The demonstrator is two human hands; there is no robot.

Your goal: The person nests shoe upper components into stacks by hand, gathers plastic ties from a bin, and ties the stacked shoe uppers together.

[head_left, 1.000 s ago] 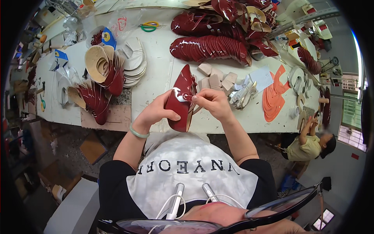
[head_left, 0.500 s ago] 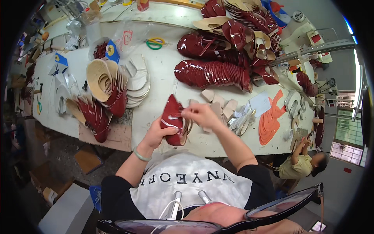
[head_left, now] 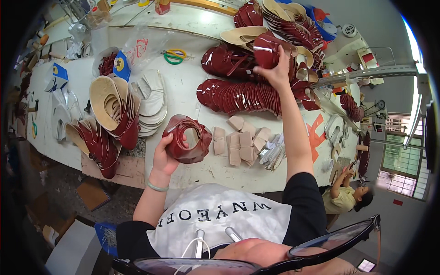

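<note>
Burgundy, glossy and bent into a ring, a shoe upper (head_left: 190, 153) is held above the front edge of the bench (head_left: 181, 98), left of its middle, the opening turned up. The left hand (head_left: 163, 156) grips its left side, thumb outside and at least one finger showing within the opening. The right hand (head_left: 278, 71) is stretched toward the right part of the back edge, thumb and fingers spread about a second red upper (head_left: 266, 50) on the heap; whether they pinch it or merely touch it, I cannot tell. Nearer the front edge than that heap lies a long row of overlapping red pieces (head_left: 238, 97), and nearer again, beige bundles (head_left: 246, 146) beside pale strips (head_left: 273, 153).

Done well, this seems to call for a light left grip, since hard squeezing could crease the shiny face. On the right, a hold by the rim, thumb opposite fingers, ought to spare the neighbouring pieces from sliding. The forearm is best kept clear of the row beneath.
</note>
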